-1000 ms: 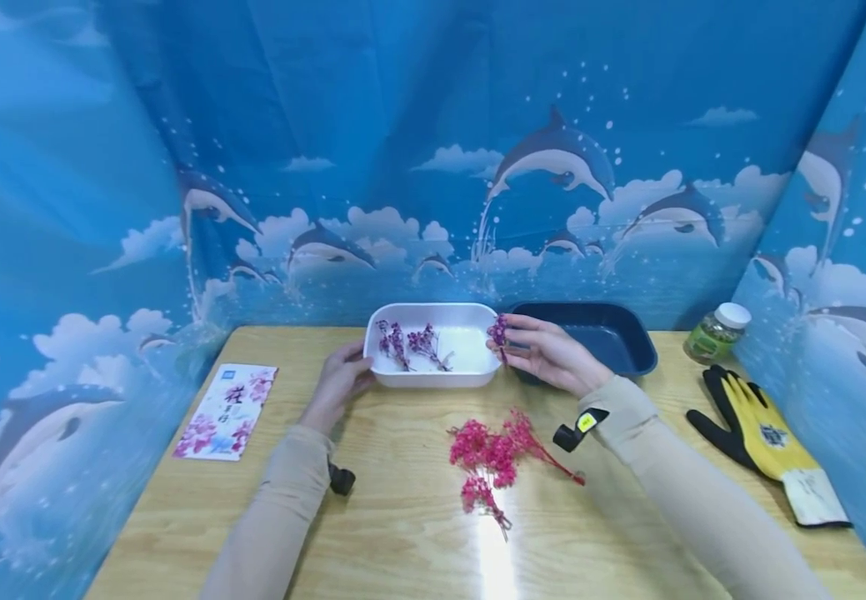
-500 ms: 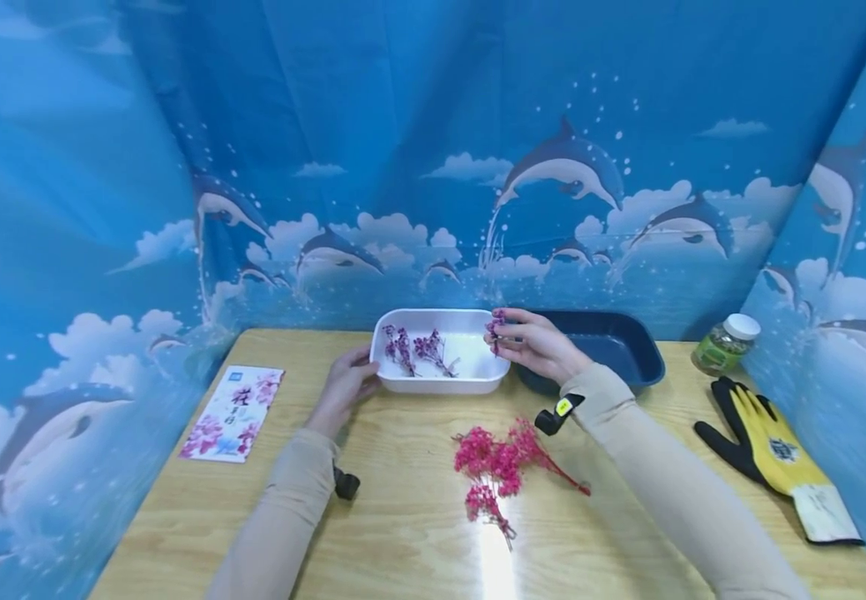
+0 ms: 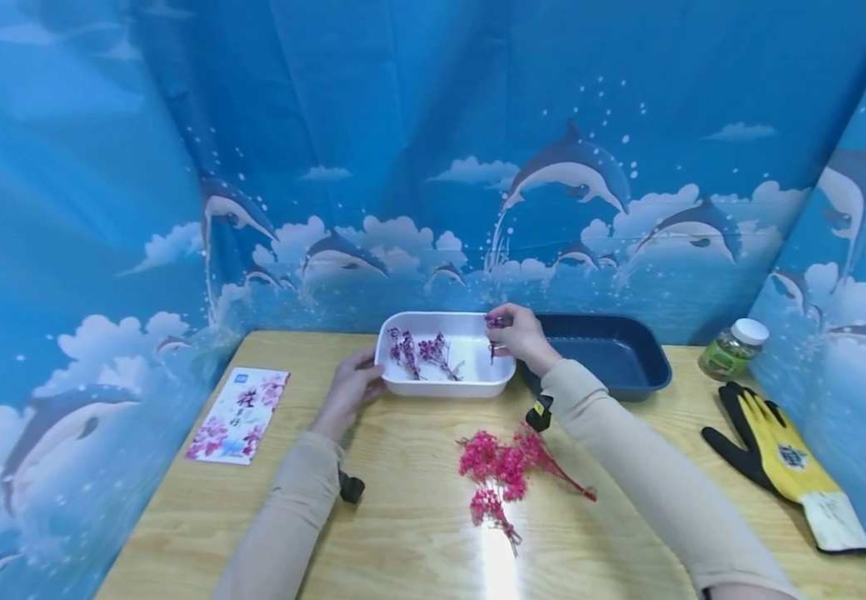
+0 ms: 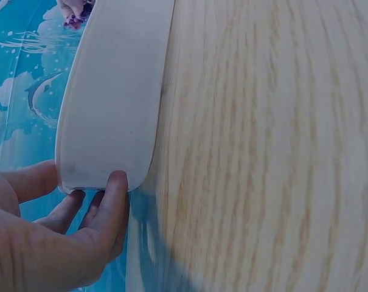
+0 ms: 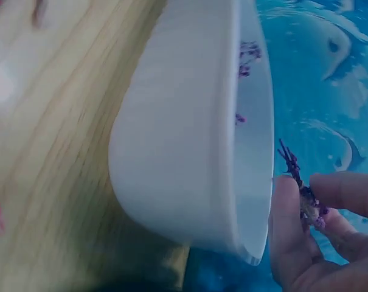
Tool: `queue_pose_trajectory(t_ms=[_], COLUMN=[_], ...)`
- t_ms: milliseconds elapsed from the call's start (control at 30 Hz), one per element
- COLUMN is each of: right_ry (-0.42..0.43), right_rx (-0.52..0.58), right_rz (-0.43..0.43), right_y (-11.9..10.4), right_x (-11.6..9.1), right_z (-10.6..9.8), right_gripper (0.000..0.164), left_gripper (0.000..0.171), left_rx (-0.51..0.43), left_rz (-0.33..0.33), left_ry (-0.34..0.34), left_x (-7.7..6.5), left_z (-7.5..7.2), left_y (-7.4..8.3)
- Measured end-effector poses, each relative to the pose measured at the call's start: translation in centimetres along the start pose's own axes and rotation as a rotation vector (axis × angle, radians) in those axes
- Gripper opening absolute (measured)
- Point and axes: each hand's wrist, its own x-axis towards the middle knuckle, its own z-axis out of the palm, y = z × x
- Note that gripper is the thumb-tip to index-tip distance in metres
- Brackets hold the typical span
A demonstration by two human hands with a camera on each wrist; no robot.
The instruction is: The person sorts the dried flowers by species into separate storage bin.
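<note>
My left hand [image 3: 348,390] holds the left end of a white basin [image 3: 443,388], thumb at the rim and fingers around the end wall in the left wrist view. Two purple dried flower sprigs, one on the left [image 3: 405,353] and one beside it [image 3: 436,352], lie inside the basin. Over its right end, my right hand [image 3: 526,340] pinches another purple dried flower sprig [image 5: 291,159] between thumb and fingers. The right wrist view has this hand [image 5: 329,237] just beyond the rim, with the sprig's stems pointing up.
A dark blue basin [image 3: 628,385] stands right of the white one. Pink dried flowers [image 3: 506,468] lie on the wooden table [image 3: 402,500] in front. A floral packet [image 3: 240,415] is at left; a lidded jar [image 3: 734,348] and a yellow-black glove [image 3: 785,454] are at right.
My right hand has moved left with the purple sprig, from the white basin's right rim to over its inside. The left hand stays at the basin's end. The head view has shifted slightly.
</note>
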Motion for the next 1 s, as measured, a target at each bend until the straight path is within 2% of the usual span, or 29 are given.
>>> queue_pose_trajectory(t_ms=[200, 400, 733, 1000], right_ry=[0.068, 0.085, 0.049, 0.037], right_rx=[-0.212, -0.299, -0.251, -0.23], right_rz=[-0.07, -0.104, -0.136, -0.283], right_y=[-0.5, -0.7, -0.4, -0.4], right_x=[-0.4, -0.7, -1.5, -2.8], right_z=[0.6, 0.5, 0.2, -0.3], right_gripper=[0.028, 0.031, 0.032, 0.028], left_gripper=[0.056, 0.056, 0.055, 0.057], left_rx=[-0.001, -0.002, 0.013, 0.015], left_rz=[-0.004, -0.006, -0.002, -0.001], left_ry=[-0.004, -0.008, -0.009, -0.01], left_x=[-0.1, -0.1, -0.1, 0.0], left_z=[0.3, 0.6, 0.6, 0.0], left_y=[0.2, 0.3, -0.1, -0.3])
